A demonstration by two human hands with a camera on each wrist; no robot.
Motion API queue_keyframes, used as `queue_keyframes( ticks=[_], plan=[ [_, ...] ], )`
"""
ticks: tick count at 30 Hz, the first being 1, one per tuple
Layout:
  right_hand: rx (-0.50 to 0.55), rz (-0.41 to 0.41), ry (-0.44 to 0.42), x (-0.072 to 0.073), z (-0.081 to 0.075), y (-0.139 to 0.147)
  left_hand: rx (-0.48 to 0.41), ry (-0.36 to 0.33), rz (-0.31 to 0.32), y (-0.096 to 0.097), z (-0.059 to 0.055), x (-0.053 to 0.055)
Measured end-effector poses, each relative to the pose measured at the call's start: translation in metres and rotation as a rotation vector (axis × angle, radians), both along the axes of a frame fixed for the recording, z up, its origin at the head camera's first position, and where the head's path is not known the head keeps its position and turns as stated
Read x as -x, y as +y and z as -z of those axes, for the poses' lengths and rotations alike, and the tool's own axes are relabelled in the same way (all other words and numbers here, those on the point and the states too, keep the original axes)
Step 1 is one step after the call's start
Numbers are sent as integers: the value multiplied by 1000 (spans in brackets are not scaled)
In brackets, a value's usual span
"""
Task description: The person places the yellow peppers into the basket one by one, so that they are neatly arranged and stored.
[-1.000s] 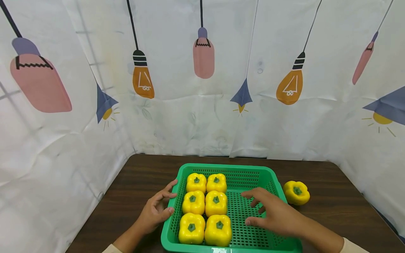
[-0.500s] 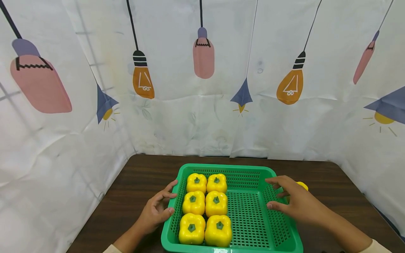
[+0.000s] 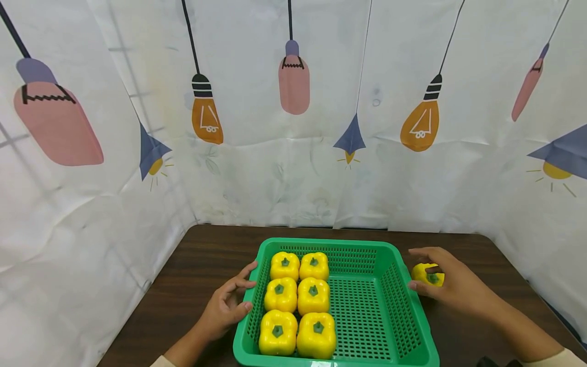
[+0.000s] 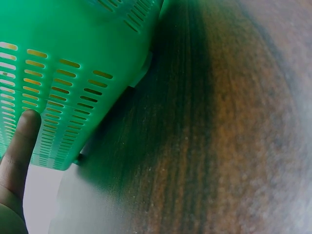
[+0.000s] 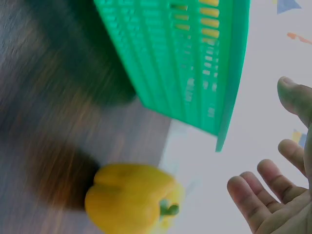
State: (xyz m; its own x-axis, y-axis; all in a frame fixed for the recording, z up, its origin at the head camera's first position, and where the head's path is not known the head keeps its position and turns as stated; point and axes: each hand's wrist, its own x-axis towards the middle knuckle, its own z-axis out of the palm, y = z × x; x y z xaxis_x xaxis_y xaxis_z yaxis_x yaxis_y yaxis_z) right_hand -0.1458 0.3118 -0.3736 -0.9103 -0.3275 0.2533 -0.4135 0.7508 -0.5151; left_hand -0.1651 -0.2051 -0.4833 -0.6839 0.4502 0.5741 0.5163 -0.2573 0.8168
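A green perforated plastic basket (image 3: 380, 306) stands on the table. Inside it, on the left, several yellow bell peppers (image 3: 316, 336) sit in two columns with green stems upward. My left hand (image 3: 225, 300) rests at the basket's left rim with relaxed fingers; the left wrist view shows one straight finger (image 4: 22, 146) against the slotted wall. To the right of the basket, a single yellow bell pepper (image 3: 419, 275) lies on the table. My right hand (image 3: 458, 280) is over it, partly hiding it in the head view. The right wrist view shows those fingers spread and apart from this pepper (image 5: 126, 200).
The dark wood-grain table (image 3: 220, 250) extends around the basket. Behind and to the left hangs a white cloth (image 3: 257, 178) printed with lamps and bulbs. A small dark object (image 3: 488, 362) shows at the bottom edge near the right forearm.
My right hand has moved right, from over the basket's bare right side to over the bell pepper outside it. The left hand and the basket stay in place.
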Motion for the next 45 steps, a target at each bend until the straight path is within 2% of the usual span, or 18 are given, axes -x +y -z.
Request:
queue_keyframes(
  ticks=[5, 13, 18, 27, 33, 39, 45],
  plan=[
    [15, 7, -32, 7, 6, 18, 1, 7, -3, 0, -1, 0],
    [-42, 22, 9, 17, 22, 43, 4, 6, -6, 0, 0, 1],
    [-43, 43, -56, 21, 29, 53, 9, 8, -12, 0, 1, 2],
    [-19, -2, -108, 27, 44, 64, 9, 10, -10, -1, 1, 3],
    [19, -9, -180, 30, 52, 68, 6, 13, -4, 0, 1, 3],
    [74, 1, -243, 31, 57, 71, 3, 14, -2, -1, 2, 2],
    [75, 15, -253, 32, 58, 72, 6, 6, -6, -1, 2, 0]
  ],
)
